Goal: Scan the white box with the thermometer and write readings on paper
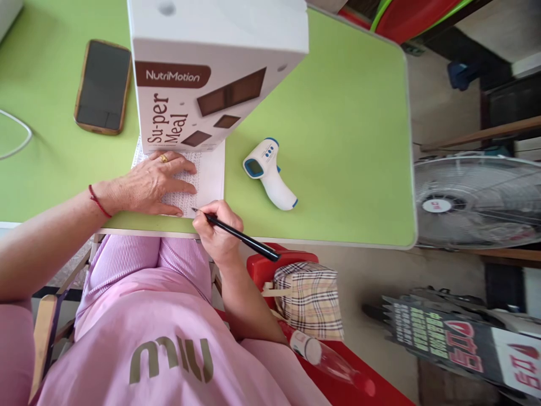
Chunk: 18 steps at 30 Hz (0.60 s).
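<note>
My left hand (163,181) lies flat with its fingers spread on a sheet of paper (211,175) covered on its left part in small writing. A ring and a red bracelet are on that hand and wrist. In my right hand (220,228) I grip a black pen (245,238), its tip at the paper's lower edge. Just beyond my left hand stands a white NutriMotion box (240,62), covering the far part of the paper. To the right of the box lies a white and blue infrared thermometer (270,173).
A phone (103,87) in a brown case lies left of the box, with a white cable (23,125) at the far left. The green table (346,135) ends at a rounded right edge. Beyond it is a fan (473,203). A plaid bag (310,296) and plastic bottle (325,361) rest below right.
</note>
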{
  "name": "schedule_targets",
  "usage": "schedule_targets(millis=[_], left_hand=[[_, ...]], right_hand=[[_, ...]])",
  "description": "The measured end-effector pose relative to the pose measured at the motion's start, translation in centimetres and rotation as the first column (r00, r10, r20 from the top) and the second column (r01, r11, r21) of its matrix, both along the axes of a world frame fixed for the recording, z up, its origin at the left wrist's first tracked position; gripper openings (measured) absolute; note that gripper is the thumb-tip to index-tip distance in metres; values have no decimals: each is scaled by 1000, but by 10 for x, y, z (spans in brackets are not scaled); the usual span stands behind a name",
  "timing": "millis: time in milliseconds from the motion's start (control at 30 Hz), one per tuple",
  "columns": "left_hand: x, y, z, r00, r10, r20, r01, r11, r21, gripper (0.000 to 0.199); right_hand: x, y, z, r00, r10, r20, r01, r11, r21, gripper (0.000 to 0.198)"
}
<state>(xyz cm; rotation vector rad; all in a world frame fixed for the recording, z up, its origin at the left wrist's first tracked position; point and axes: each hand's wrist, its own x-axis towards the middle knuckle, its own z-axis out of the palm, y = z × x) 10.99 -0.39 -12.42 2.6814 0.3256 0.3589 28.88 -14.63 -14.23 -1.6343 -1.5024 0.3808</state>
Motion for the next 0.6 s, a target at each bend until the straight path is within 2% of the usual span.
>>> schedule_targets(millis=[133,333,600], left_hand=[[0,0,0,1000,7,7,-7,1000,-16,38],[0,1,-1,1000,7,-2,-7,1000,-16,41],[0,1,0,1000,-1,4,1,1000,-9,41]], right_hand=[[0,0,0,1000,4,-23,-3,999,36,11],[1,0,0,1000,-1,-14,2,1000,10,10],[1,0,-2,1000,4,17,-5,995,98,11]])
